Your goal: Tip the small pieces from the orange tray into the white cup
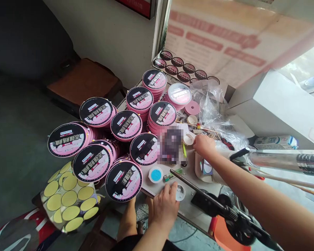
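Observation:
My left hand (166,204) is at the table's near edge, its fingers curled at a small round clear container (180,192) with something shiny inside. My right hand (205,146) reaches across from the right. Its fingers are drawn together at the rim of a small pale cup (188,139); anything between them is hidden. A small tub with a blue inside (156,174) sits beyond my left hand, beside a clear green-tinted item (173,174). Pink discs with black-and-pink printed tops (123,181) stand in several stacks to the left.
A threaded metal rod with gears (219,205) slants between my arms. Round yellow stickers on a sheet (69,198) lie at left; a sheet of round labels (183,68) is at the back. Plastic bags (208,101), a white box (285,104) and a brown chair (83,78) surround the table.

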Motion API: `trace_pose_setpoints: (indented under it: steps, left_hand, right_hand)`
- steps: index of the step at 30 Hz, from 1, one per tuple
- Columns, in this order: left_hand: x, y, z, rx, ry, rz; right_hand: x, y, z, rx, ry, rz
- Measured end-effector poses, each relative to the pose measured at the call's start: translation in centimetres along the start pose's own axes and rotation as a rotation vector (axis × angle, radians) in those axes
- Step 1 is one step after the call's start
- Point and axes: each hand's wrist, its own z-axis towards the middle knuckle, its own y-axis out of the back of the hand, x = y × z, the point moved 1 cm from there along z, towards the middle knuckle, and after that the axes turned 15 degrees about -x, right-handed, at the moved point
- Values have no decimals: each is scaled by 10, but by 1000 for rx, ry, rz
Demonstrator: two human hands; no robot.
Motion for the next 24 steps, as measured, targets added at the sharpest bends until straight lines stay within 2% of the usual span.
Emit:
trace_pose_setpoints:
  steps: [7, 12, 18, 24]
  left_hand:
    - [-9, 29, 14, -7, 149, -174]
    - [-10, 24, 36, -63, 120, -330]
    - [-29, 19, 78, -77, 184, -410]
    - [-46, 22, 103, -100, 158, -378]
  right_hand:
    - [4, 1, -2, -18, -24, 28]
    - [2, 5, 0, -25, -62, 87]
    - [-6, 36, -15, -67, -86, 279]
    - [-2, 49, -45, 157, 4, 585]
